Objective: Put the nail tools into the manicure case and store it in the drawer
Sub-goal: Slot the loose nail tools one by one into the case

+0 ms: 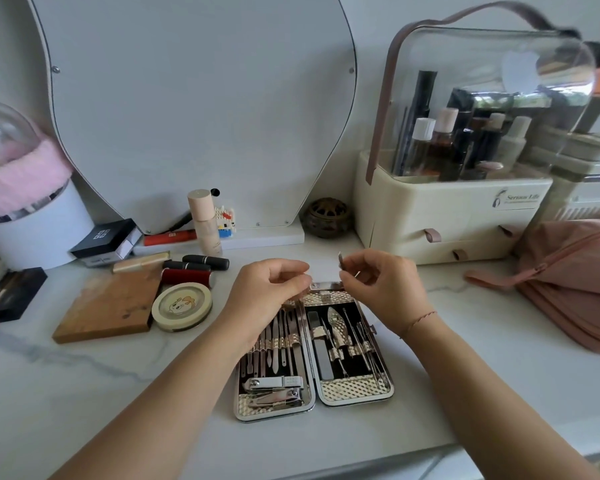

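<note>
Loading of the tools is the step in hand: the manicure case (314,355) lies open flat on the counter (465,358), below both sets of fingers, most of its elastic loops already filled. The right hand (383,289) pinches a slim metal tool (342,262) between thumb and forefinger, its tip pointing up just above the case's far edge. The left hand (269,292) hovers beside it with fingers curled together near the thumb; whether they grip anything I cannot tell. Next, probably, the tool must be turned downward and slid under a free loop beneath the fingertips. Closing the case and carrying it to a drawer (437,233), beyond the right fingers, comes later.
</note>
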`<action>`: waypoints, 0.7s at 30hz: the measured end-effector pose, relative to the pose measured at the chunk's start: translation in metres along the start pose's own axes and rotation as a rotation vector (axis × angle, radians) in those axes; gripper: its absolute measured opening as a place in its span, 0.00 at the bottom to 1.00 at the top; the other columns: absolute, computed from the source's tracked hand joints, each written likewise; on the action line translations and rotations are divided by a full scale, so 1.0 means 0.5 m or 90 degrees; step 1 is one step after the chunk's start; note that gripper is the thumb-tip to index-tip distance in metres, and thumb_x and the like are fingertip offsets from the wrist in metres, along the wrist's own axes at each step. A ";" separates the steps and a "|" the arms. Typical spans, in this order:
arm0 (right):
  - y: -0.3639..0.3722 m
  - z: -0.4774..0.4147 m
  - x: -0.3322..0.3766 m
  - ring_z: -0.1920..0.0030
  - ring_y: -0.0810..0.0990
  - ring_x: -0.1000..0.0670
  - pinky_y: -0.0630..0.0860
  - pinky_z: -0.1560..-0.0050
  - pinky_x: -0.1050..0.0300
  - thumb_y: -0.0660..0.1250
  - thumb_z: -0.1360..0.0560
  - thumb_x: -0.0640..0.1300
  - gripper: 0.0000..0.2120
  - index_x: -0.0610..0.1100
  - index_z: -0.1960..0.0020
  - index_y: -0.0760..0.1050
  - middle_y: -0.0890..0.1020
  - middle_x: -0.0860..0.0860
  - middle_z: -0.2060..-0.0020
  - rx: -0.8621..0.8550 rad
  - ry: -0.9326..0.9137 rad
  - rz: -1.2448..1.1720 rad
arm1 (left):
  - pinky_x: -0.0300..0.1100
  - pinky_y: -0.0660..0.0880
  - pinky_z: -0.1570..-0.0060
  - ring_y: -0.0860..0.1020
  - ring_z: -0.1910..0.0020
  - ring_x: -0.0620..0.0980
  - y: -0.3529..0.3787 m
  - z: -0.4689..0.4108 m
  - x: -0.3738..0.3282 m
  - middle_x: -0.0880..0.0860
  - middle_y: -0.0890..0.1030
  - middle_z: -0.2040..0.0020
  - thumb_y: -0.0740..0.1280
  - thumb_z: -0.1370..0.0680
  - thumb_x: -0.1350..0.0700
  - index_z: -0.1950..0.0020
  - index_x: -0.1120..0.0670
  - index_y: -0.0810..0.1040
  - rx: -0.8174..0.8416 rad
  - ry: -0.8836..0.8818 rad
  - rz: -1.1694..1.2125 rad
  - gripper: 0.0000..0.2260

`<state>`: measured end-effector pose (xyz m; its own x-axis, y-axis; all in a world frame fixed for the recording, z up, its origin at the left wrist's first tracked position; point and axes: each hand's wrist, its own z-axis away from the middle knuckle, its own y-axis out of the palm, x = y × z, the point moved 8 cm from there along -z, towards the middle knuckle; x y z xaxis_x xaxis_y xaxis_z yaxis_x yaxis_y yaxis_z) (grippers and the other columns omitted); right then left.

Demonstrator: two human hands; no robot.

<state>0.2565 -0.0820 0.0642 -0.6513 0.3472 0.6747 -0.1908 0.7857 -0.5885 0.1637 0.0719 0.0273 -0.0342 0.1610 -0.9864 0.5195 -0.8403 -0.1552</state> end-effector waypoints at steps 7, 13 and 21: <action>-0.022 -0.009 -0.031 0.65 0.80 0.52 0.78 0.55 0.56 0.70 0.30 0.41 0.05 0.47 0.56 0.82 0.83 0.53 0.66 -0.001 0.013 0.112 | 0.32 0.67 0.44 0.73 0.42 0.40 0.016 -0.001 -0.013 0.42 0.78 0.43 0.70 0.27 0.47 0.41 0.48 0.78 0.043 0.165 -0.399 0.16; -0.001 -0.008 -0.022 0.65 0.76 0.53 0.74 0.59 0.59 0.69 0.30 0.41 0.04 0.47 0.56 0.82 0.79 0.54 0.65 0.026 -0.050 0.164 | 0.50 0.69 0.38 0.73 0.40 0.47 0.028 -0.007 0.008 0.46 0.78 0.41 0.71 0.30 0.43 0.39 0.50 0.77 0.087 0.141 -0.451 0.22; 0.005 -0.015 -0.025 0.65 0.76 0.53 0.73 0.59 0.60 0.69 0.30 0.40 0.04 0.45 0.57 0.82 0.79 0.52 0.65 0.012 -0.046 0.163 | 0.51 0.69 0.39 0.73 0.40 0.48 0.030 -0.010 0.008 0.47 0.78 0.42 0.70 0.29 0.43 0.40 0.49 0.78 0.088 0.155 -0.461 0.20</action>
<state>0.2700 -0.0806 0.0577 -0.7308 0.4958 0.4692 -0.0255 0.6671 -0.7446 0.1758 0.0625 0.0213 -0.1282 0.7905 -0.5989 0.3275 -0.5363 -0.7779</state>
